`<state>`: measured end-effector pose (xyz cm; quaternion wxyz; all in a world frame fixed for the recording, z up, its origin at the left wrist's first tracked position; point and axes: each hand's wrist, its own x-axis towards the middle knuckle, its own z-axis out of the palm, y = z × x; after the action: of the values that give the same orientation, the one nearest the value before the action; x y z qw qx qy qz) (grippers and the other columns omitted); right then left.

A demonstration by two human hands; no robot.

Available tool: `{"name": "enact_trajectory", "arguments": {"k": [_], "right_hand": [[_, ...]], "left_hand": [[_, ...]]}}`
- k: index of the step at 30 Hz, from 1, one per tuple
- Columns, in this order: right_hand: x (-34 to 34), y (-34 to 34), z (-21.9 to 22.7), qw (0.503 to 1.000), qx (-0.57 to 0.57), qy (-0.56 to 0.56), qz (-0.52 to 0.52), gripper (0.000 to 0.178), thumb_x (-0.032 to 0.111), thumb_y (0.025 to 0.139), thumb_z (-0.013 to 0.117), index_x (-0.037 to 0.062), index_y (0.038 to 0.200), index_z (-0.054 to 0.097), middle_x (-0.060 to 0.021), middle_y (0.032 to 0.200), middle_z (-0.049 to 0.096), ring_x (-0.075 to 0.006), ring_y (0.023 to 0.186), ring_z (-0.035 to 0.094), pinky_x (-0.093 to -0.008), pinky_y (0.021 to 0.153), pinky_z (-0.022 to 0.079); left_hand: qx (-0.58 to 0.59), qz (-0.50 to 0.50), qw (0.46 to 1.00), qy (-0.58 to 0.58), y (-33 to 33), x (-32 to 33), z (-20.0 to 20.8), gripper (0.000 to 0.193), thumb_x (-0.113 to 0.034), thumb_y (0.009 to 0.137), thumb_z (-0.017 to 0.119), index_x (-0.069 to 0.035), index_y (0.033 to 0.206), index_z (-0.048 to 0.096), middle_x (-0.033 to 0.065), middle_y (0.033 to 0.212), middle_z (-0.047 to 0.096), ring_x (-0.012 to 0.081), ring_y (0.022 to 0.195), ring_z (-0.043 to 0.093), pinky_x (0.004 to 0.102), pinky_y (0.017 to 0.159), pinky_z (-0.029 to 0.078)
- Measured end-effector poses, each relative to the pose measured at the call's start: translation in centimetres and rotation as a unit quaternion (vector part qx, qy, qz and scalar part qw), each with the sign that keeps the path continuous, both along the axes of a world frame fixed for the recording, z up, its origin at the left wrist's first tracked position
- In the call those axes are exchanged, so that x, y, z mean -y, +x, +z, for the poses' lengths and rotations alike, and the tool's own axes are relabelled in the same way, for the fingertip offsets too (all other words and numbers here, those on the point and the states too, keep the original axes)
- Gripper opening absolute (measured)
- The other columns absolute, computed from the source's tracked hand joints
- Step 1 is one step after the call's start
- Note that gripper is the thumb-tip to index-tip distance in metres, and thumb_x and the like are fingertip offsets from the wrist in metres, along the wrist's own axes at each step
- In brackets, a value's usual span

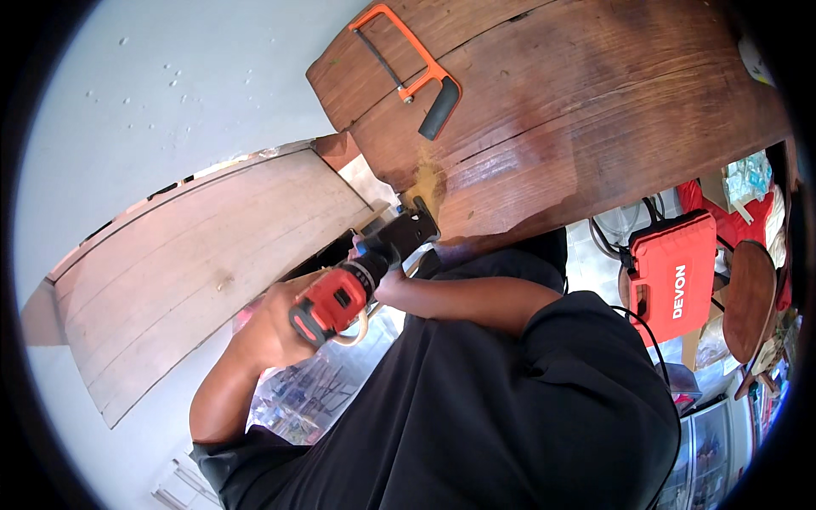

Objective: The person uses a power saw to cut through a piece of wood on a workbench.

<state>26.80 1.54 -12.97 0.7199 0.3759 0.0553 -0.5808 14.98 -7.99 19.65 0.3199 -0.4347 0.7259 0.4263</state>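
My left hand (pixel 276 327) is closed around the rear of a red and black power drill (pixel 331 302). A black saw attachment (pixel 399 236) with a flat front shoe extends from the drill, up against the edge of a brown wooden tabletop (pixel 552 136). Close under the attachment, my right hand (pixel 391 285) grips it, its fingers mostly hidden behind the tool. The blade cannot be made out. Pale sawdust (pixel 429 178) lies on the wood just beyond the shoe. Farther back on the tabletop rests an orange hacksaw (pixel 412 64) with a black handle.
A pale wooden board (pixel 204 263) runs along the white wall (pixel 170 93) at left. To the right, a red tool case (pixel 676 276) stands below the tabletop, near black cables and a small wooden stool (pixel 748 302). Clear plastic wrapping (pixel 314 387) lies below my arms.
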Motion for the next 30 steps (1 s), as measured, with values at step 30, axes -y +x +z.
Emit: {"name": "enact_trajectory", "arguments": {"k": [30], "right_hand": [[0.2,-0.6,0.3,0.999,-0.016,-0.037,-0.005,0.013,0.025,0.097,0.061,0.0153,0.104,0.057,0.0011,0.099,0.060,-0.0126,0.094,0.060,-0.0337,0.085,0.051]], "left_hand": [[-0.010,0.033,0.999,-0.033,0.5,-0.3,-0.4,0.040,0.000,0.065,0.068,0.001,0.104,0.063,0.0168,0.081,0.064,0.0279,0.069,0.057,0.0346,0.072,0.051]]}}
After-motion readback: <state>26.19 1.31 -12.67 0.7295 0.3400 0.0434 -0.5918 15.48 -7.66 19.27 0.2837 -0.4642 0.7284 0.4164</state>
